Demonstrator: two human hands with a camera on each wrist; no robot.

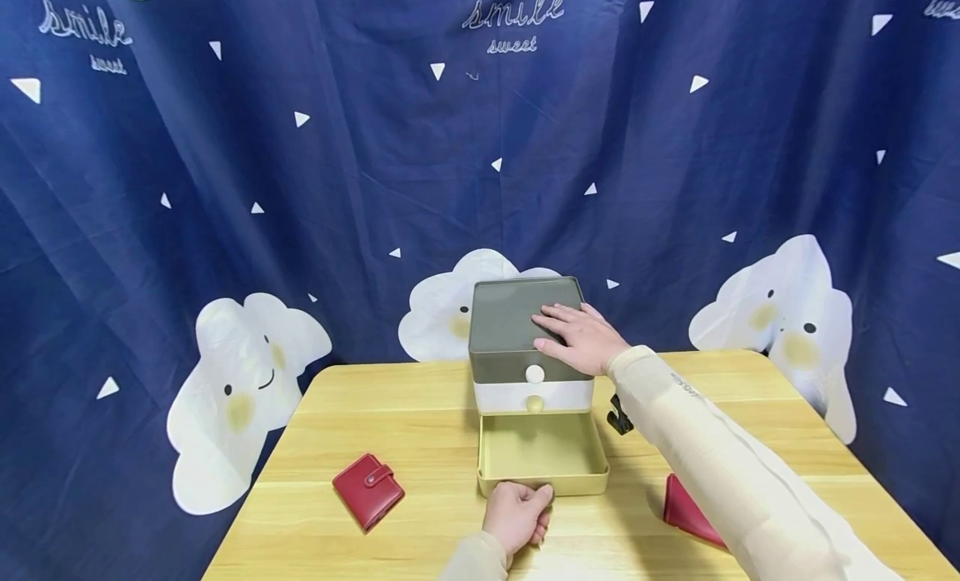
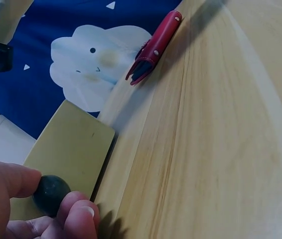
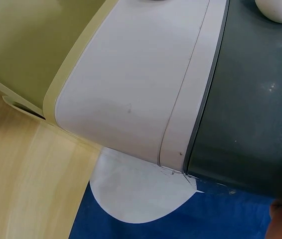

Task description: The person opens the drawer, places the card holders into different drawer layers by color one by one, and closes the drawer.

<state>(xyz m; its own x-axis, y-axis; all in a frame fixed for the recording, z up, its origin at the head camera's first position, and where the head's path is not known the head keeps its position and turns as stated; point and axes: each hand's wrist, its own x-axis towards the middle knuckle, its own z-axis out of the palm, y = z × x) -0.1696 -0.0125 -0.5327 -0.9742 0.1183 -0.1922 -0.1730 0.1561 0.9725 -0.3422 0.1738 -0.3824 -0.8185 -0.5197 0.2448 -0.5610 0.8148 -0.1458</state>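
Observation:
A small drawer unit (image 1: 502, 314) has a dark grey-green top section, a white middle and a yellow-green bottom drawer (image 1: 581, 485) pulled out toward me. The inside of that drawer shows bare. My left hand (image 1: 517, 514) is at its front, where thumb and fingers pinch a dark green round knob (image 2: 51, 195). Flat on the unit's lid lies my right hand (image 1: 577, 339), fingers extended. White and yellow-green knobs mark the two upper drawers, both closed. The right wrist view catches the unit's side, with only a bit of the hand at its lower right corner.
On the wooden table (image 1: 427, 431), a red wallet (image 1: 369, 491) with a snap strap lies left of the drawer. Another red wallet (image 1: 690, 514) is at the right, partly covered by my right sleeve (image 1: 720, 456). A blue curtain (image 1: 375, 147) with clouds hangs behind the table.

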